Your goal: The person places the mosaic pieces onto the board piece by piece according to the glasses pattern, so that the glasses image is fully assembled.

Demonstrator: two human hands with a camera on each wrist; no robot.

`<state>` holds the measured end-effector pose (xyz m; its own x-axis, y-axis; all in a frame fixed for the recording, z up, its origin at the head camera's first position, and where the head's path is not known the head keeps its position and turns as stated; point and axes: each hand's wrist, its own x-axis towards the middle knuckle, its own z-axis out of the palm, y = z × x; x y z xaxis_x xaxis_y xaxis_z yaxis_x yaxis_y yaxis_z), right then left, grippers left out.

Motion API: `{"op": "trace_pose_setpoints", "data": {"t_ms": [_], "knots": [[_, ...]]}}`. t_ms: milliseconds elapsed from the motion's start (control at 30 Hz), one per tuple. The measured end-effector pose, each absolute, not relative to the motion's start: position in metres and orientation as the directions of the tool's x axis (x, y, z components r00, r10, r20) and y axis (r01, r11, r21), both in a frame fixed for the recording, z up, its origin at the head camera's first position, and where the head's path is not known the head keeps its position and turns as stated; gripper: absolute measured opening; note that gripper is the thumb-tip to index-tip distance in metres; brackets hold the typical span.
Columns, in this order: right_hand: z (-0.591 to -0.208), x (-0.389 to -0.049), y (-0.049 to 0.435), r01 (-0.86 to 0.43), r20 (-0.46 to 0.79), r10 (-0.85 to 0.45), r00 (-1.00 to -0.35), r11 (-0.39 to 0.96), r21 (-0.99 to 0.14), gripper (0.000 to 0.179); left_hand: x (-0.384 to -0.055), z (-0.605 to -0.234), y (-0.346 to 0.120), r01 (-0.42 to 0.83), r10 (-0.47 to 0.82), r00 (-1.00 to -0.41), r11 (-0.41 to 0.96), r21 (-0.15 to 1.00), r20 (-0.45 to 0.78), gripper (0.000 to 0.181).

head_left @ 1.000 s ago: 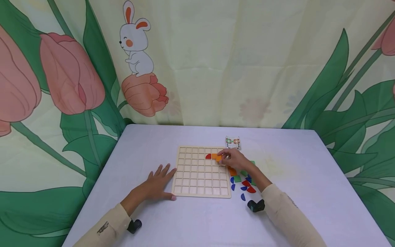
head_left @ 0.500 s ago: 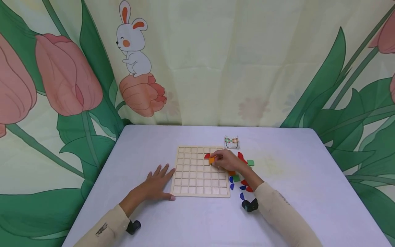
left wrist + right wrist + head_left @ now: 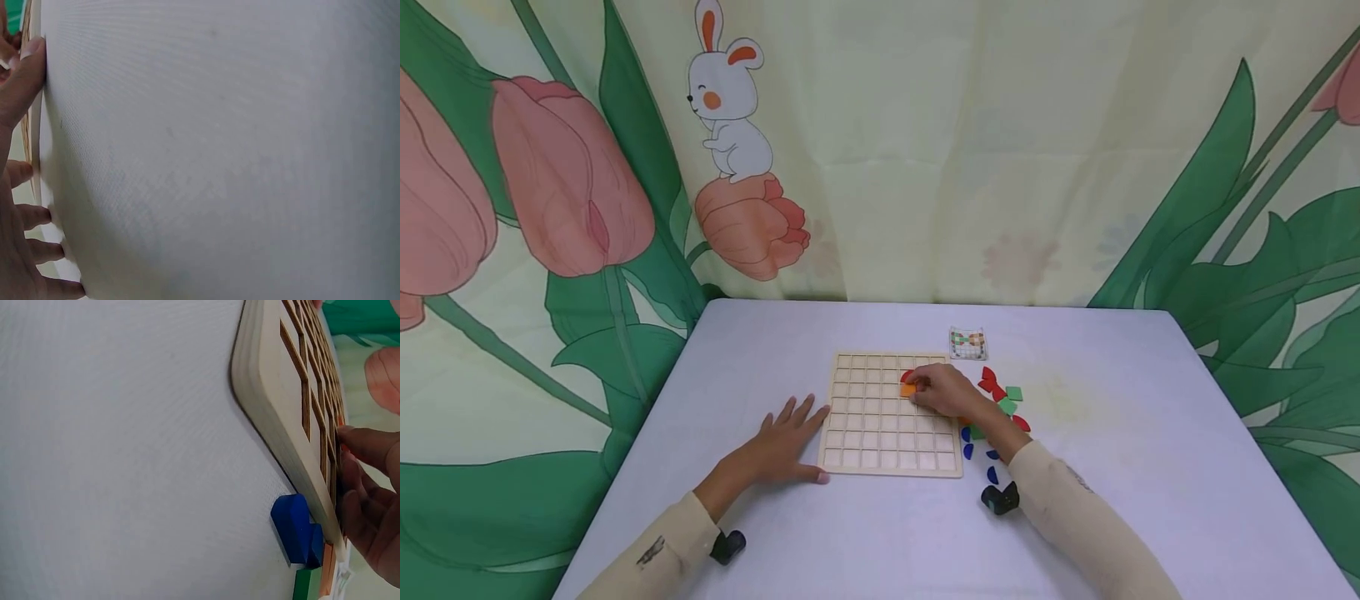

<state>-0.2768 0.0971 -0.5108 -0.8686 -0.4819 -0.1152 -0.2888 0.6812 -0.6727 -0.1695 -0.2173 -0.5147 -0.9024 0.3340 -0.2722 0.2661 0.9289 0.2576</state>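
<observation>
A wooden grid board (image 3: 865,443) lies on the white table. My left hand (image 3: 786,446) rests spread at its left edge, fingertips by the frame and thumb near the front corner; in the left wrist view its fingers (image 3: 37,251) stay spread beside the board's rim. Over the upper right cells, my right hand (image 3: 946,390) pinches an orange square tile (image 3: 907,390) between thumb and fingertips. Just above that tile, a red rounded piece (image 3: 907,376) sits in a cell, partly covered by the fingers. The right hand hides the cells right of these pieces.
Right of the board lie loose red pieces (image 3: 988,377), green squares (image 3: 1014,393) and blue pieces (image 3: 992,475), some under the right forearm. A small pattern card (image 3: 967,343) lies behind the board's far right corner. A printed curtain (image 3: 895,167) hangs behind the table.
My right hand has moved left across the board with the orange tile, from the right-hand cells to just below the red piece. The left hand has stayed in place.
</observation>
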Motion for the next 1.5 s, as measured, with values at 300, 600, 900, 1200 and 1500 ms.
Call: {"op": "trace_pose_setpoints", "data": {"t_ms": [300,600,900,1200,1500], "knots": [[-0.509,-0.278,0.095,-0.307,-0.111,-0.476,-0.872,0.709,-0.635,0.028,-0.171,-0.518,-0.215,0.262,0.322,-0.909,0.936,0.236,-0.265,0.113],[-0.507,-0.281,0.093,-0.279,-0.130,-0.446,-0.885,0.733,-0.620,0.027,-0.171,-0.513,-0.214,0.262,0.322,-0.907,0.936,0.236,-0.270,0.113],[-0.501,-0.281,0.090,-0.263,-0.144,-0.424,-0.894,0.758,-0.597,0.023,-0.172,-0.515,-0.216,0.257,0.312,-0.910,0.941,0.221,-0.272,0.113],[-0.502,-0.282,0.086,-0.248,-0.166,-0.409,-0.897,0.778,-0.577,0.023,-0.170,-0.516,-0.217,0.249,0.309,-0.911,0.940,0.232,-0.273,0.113],[-0.505,-0.281,0.101,-0.281,-0.129,-0.459,-0.879,0.717,-0.638,0.024,-0.170,-0.518,-0.217,0.260,0.321,-0.905,0.937,0.235,-0.280,0.114]]}}
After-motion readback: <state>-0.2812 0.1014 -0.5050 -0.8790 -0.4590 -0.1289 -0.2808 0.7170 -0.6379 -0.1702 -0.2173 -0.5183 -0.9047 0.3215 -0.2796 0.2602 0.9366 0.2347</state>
